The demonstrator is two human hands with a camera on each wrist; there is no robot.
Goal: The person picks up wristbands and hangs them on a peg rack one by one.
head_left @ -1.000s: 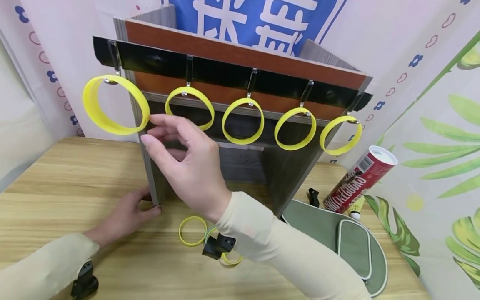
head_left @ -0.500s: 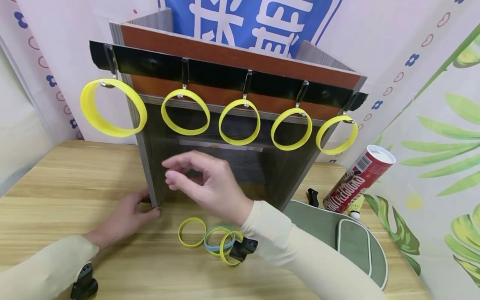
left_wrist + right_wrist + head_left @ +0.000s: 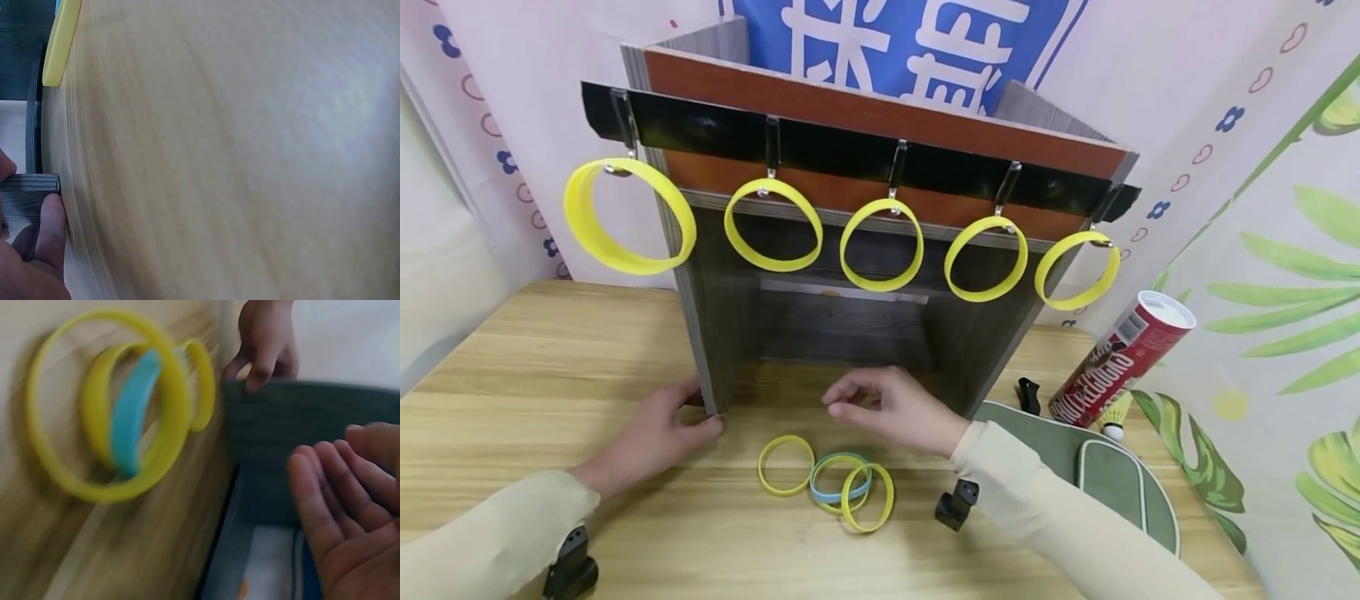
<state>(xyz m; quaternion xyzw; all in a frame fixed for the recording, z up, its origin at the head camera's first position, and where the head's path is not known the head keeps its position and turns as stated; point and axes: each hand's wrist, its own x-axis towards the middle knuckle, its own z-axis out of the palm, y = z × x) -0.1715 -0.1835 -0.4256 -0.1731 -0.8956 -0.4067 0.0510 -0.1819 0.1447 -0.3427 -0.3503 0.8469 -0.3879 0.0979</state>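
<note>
My left hand (image 3: 651, 433) grips the lower front corner of the grey wooden rack (image 3: 707, 350), thumb on the front edge and fingers behind it. In the left wrist view the thumb (image 3: 53, 231) presses on the panel's end. Above the table, in front of the rack, my right hand (image 3: 895, 408) is empty with loosely bent fingers. Below it lie a yellow wristband (image 3: 785, 465), a blue one (image 3: 842, 497) overlapping yellow, and another yellow wristband (image 3: 880, 521). Several yellow wristbands hang from hooks on the black strip (image 3: 835, 142), including the large-looking leftmost band (image 3: 583, 225).
To the right, a red snack can (image 3: 1120, 358) stands near a yellow shuttlecock (image 3: 1115, 417) and a small black object (image 3: 1028, 395). A green padded case (image 3: 1052, 458) lies beside the rack. Patterned cloth (image 3: 1285, 275) hangs behind and along the right.
My right hand has moved away from the leftmost hanging wristband, down and right toward the bands on the table. My left hand has stayed on the rack.
</note>
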